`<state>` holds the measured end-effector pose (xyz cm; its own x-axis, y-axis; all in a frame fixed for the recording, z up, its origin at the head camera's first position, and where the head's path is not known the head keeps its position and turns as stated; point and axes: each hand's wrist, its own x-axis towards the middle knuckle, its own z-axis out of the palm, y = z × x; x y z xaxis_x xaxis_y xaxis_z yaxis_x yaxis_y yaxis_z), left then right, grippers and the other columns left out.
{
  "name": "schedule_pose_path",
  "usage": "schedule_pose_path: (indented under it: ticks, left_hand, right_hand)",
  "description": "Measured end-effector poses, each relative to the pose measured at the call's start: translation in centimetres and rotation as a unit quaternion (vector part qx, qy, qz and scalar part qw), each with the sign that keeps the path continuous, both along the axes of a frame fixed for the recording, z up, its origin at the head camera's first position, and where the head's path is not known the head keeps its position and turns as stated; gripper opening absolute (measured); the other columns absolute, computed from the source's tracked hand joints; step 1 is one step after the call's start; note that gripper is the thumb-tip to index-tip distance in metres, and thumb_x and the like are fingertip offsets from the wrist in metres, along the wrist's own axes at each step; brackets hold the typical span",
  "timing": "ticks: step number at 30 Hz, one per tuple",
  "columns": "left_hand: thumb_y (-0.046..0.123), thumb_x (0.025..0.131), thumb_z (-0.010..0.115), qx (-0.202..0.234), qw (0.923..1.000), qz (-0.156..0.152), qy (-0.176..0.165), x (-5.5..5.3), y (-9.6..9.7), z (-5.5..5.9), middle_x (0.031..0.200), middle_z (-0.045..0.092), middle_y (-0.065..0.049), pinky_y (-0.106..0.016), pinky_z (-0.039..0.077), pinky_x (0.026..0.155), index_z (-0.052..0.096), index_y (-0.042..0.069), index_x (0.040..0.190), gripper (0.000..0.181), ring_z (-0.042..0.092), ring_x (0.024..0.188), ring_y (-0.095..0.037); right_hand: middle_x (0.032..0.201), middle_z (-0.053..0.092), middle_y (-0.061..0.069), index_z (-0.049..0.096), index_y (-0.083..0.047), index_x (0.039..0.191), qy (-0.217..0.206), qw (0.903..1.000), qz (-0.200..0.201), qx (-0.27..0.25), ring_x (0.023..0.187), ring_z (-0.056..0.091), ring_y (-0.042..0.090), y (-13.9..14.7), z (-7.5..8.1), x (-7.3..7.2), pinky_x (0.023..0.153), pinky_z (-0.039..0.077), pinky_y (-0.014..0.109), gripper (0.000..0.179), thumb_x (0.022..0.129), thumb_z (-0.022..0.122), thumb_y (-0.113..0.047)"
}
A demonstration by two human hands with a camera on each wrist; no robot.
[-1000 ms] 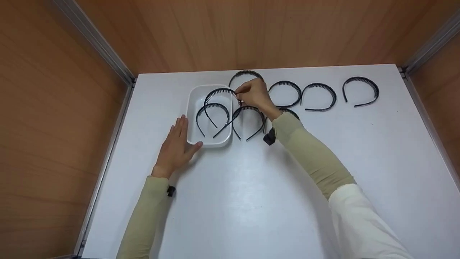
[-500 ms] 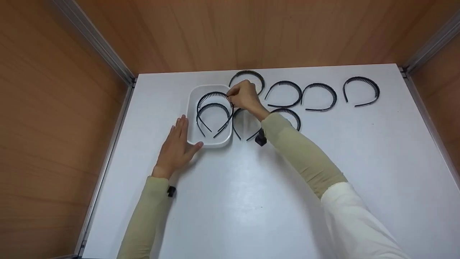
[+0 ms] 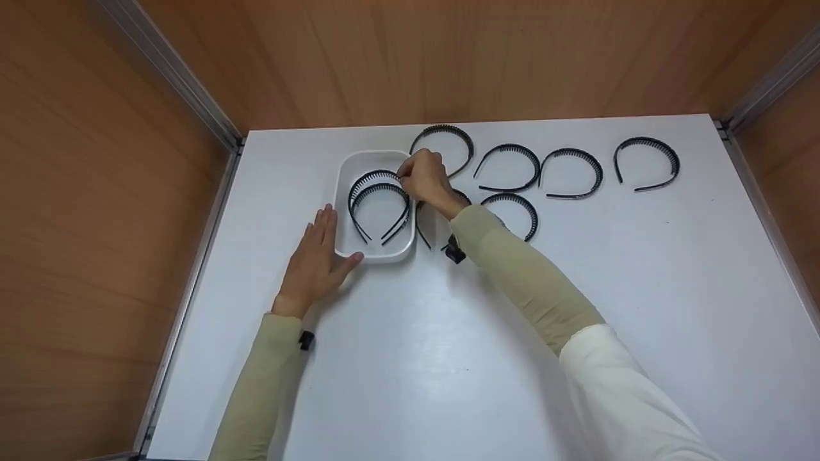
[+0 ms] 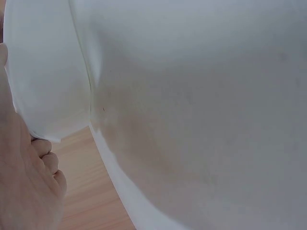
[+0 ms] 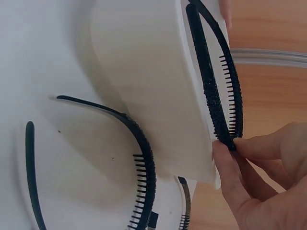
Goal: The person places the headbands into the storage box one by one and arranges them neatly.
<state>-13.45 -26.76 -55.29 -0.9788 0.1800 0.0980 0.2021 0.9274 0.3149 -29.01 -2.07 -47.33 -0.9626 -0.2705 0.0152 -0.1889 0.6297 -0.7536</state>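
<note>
A black toothed headband (image 3: 378, 173) is pinched between the thumb and fingers of my right hand (image 3: 428, 181), at the right rim of a white plastic tray (image 3: 378, 259). It hangs inside the tray, over a second black headband (image 3: 382, 187), and the two overlap. In the right wrist view the pinched headband (image 5: 211, 96) shows at the tray's edge with its teeth facing inward. My left hand (image 3: 312, 266) rests against the tray's left side, fingers straight and thumb at the front corner. The left wrist view shows that hand (image 4: 29, 177) beside the tray's outer wall (image 4: 45, 72).
Several more black headbands lie on the white table (image 3: 410, 384): one headband (image 3: 442, 129) behind the tray's right corner, one partly hidden by my right wrist, others further right, with the farthest headband (image 3: 666, 153) near the right edge. Wooden panels (image 3: 448, 57) enclose the table.
My right hand has moved left and slightly toward me, bringing the pinched headband from over the tray's right rim to lie inside, nearly aligned with the other one. My left hand has stayed put.
</note>
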Motion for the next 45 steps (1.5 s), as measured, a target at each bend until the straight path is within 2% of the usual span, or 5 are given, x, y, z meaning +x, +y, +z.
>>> schedule_pose_path:
  ticks: [6, 21, 30, 40, 45]
  left_hand:
    - [0.071, 0.104, 0.049, 0.007, 1.0000, -0.002, 0.001, 0.1, 0.0, 0.1, 0.181, 0.009, -0.012, -0.045, 0.012, 0.138, 0.009, 0.004, 0.172, 0.104, 0.008, 0.168, -0.029]
    - [0.069, 0.104, 0.051, 0.014, 0.9998, -0.012, -0.003, 0.0, -0.2, 0.1, 0.181, 0.007, -0.013, -0.045, 0.010, 0.138, 0.008, 0.003, 0.171, 0.104, 0.007, 0.168, -0.031]
    - [0.067, 0.105, 0.051, 0.014, 0.9998, -0.011, -0.007, 0.0, -0.1, 0.3, 0.181, 0.006, -0.012, -0.042, 0.008, 0.138, 0.006, 0.004, 0.171, 0.103, 0.006, 0.168, -0.028]
    - [0.071, 0.103, 0.050, 0.006, 1.0000, -0.003, -0.006, 0.1, -0.1, 0.3, 0.181, 0.007, -0.012, -0.042, 0.010, 0.138, 0.007, 0.004, 0.172, 0.105, 0.007, 0.168, -0.028]
    - [0.069, 0.104, 0.049, 0.008, 0.9999, -0.003, -0.015, 0.1, 0.0, 0.4, 0.181, 0.005, -0.011, -0.042, 0.008, 0.138, 0.006, 0.004, 0.172, 0.103, 0.005, 0.168, -0.026]
  right_hand:
    - [0.105, 0.082, 0.012, 0.086, -0.003, 0.102, -0.002, 0.9996, 0.005, 0.026, 0.102, 0.076, 0.026, -0.8, -0.1, 0.3, 0.087, 0.065, 0.037, 0.024, 0.091, 0.066, 0.003]
    - [0.092, 0.078, 0.012, 0.083, 0.001, 0.089, 0.008, 0.9988, 0.025, 0.042, 0.074, 0.064, 0.018, -1.5, -0.5, 0.3, 0.059, 0.053, 0.027, 0.021, 0.082, 0.064, 0.008]
    - [0.090, 0.075, 0.011, 0.077, -0.002, 0.079, -0.003, 0.9981, 0.019, 0.059, 0.075, 0.060, 0.019, -2.0, -0.4, 0.4, 0.058, 0.048, 0.027, 0.018, 0.082, 0.063, 0.008]
    - [0.065, 0.050, -0.001, 0.047, -0.015, 0.059, 0.007, 0.9979, 0.027, 0.058, 0.061, 0.048, 0.016, -2.2, -0.6, 0.5, 0.048, 0.036, 0.027, 0.037, 0.084, 0.058, 0.009]
    - [0.065, 0.046, -0.001, 0.040, -0.017, 0.060, 0.027, 0.9964, 0.029, 0.075, 0.062, 0.049, 0.017, -2.5, -0.6, 0.6, 0.049, 0.040, 0.030, 0.041, 0.088, 0.054, 0.010]
